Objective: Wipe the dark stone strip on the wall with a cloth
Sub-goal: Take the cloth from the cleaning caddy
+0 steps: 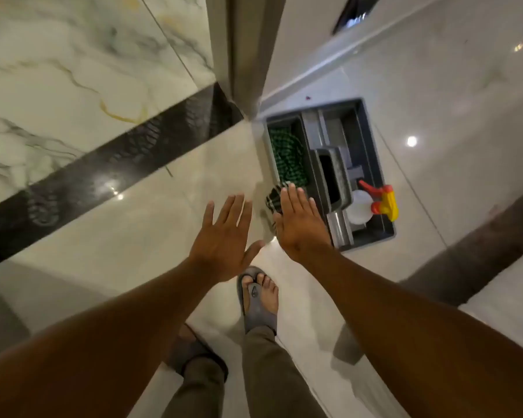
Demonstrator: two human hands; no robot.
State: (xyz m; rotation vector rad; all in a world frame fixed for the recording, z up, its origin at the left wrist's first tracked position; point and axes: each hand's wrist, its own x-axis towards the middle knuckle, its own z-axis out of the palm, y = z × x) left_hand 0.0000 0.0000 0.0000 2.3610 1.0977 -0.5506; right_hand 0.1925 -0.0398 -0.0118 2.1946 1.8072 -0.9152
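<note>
The dark stone strip (103, 173) runs diagonally across the pale marble wall on the left, glossy with light spots on it. A green and black checked cloth (287, 155) lies in the left compartment of a grey caddy (375, 164) on the floor, one end spilling over the near rim. My right hand (299, 224) is held flat with fingers extended, its fingertips over that spilled end. My left hand (224, 236) is spread beside it, palm down and holding nothing, below the strip.
A white spray bottle (360, 206) with a red and yellow trigger lies in the caddy's near right corner. A grey door frame (248, 55) stands at the wall's end. My sandalled feet (258, 297) are on the polished pale floor below the hands.
</note>
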